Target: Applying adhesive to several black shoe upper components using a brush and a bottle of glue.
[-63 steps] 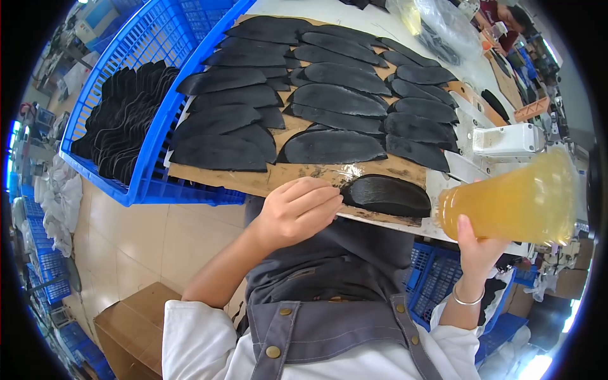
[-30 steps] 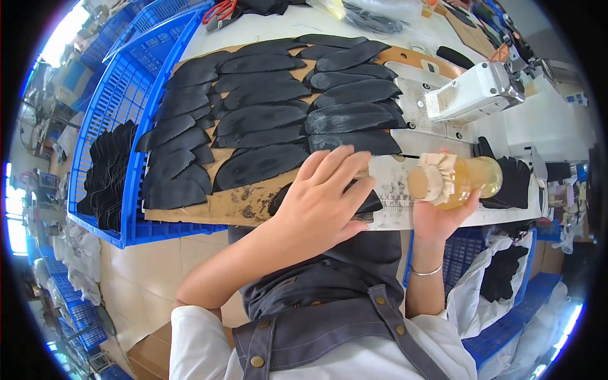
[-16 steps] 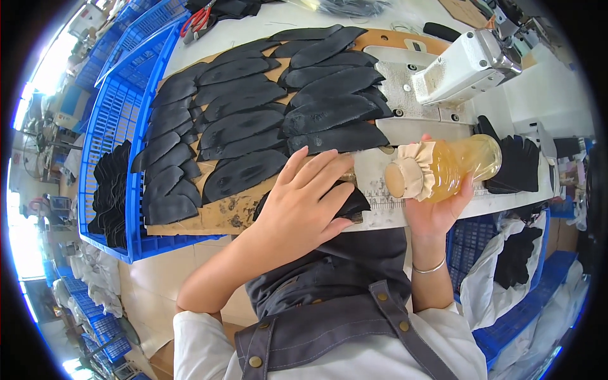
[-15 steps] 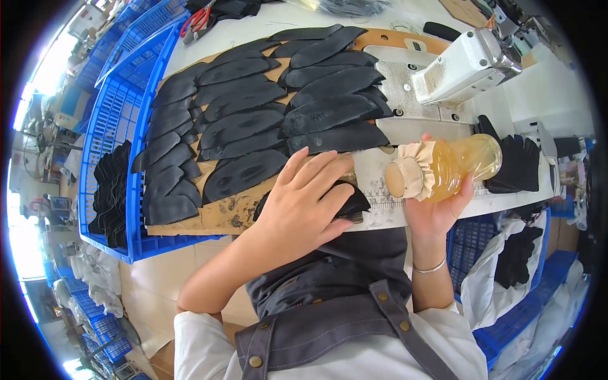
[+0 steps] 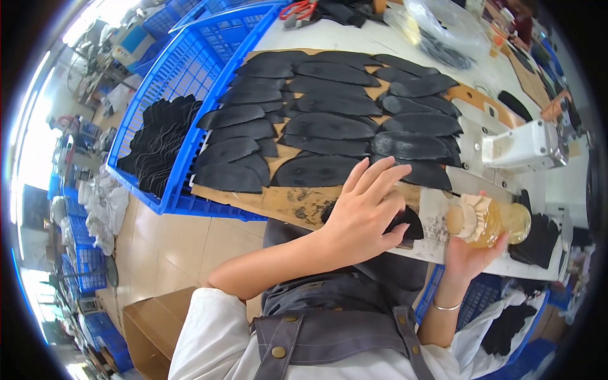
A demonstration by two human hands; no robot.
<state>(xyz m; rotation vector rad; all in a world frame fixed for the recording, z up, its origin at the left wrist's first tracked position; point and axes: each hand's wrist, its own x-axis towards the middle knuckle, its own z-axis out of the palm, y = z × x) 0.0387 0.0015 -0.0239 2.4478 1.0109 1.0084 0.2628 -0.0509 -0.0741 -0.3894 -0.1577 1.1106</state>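
Observation:
My right hand point(image 5: 472, 253) is wrapped round a clear glass bottle point(image 5: 500, 225) of yellowish liquid. The bottle lies tipped on its side, its mouth covered by a tied beige cloth point(image 5: 467, 218) pointing left. My left hand point(image 5: 370, 218) reaches over the front of the brown board point(image 5: 297, 204), fingers spread and thumb apart. Beneath its palm, partly hidden, is a black curved piece point(image 5: 408, 223); whether the fingers touch it I cannot tell. Beyond, several overlapping rows of black leaf-shaped pieces point(image 5: 329, 126) cover the board.
A white sewing-machine-like arm point(image 5: 522, 147) stands at the right. At the left a blue crate point(image 5: 136, 120) holds stacked black pieces point(image 5: 161, 145). Red-handled scissors point(image 5: 297, 11) and a clear plastic bag point(image 5: 437, 25) lie at the back. A cardboard box point(image 5: 158, 332) sits low on the left.
The view has swung left, so the board, crate and both hands appear further right and lower. The bottle stays in my right hand, and my left hand is still over the black piece.

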